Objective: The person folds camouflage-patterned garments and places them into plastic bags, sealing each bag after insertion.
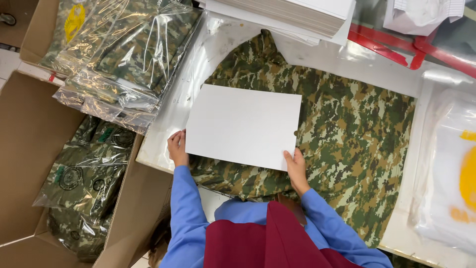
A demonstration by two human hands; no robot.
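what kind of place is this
Probably a garment packing station: a camouflage garment lies flat under a white card, with bagged garments stacked beside it and more in a cardboard box.

white worktable beside open cardboard boxes, red frame at the back.

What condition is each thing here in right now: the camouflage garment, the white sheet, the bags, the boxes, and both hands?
Camouflage garment: spread flat on the table, unbagged.
White card sheet: lying flat on the garment, held at its near corners.
Left hand: gripping the sheet's left edge.
Right hand: gripping the sheet's right corner.
Bagged garments: folded, sealed in clear plastic, stacked.
Cardboard box: open, holding bagged garments.
Stack of white sheets: piled neatly.
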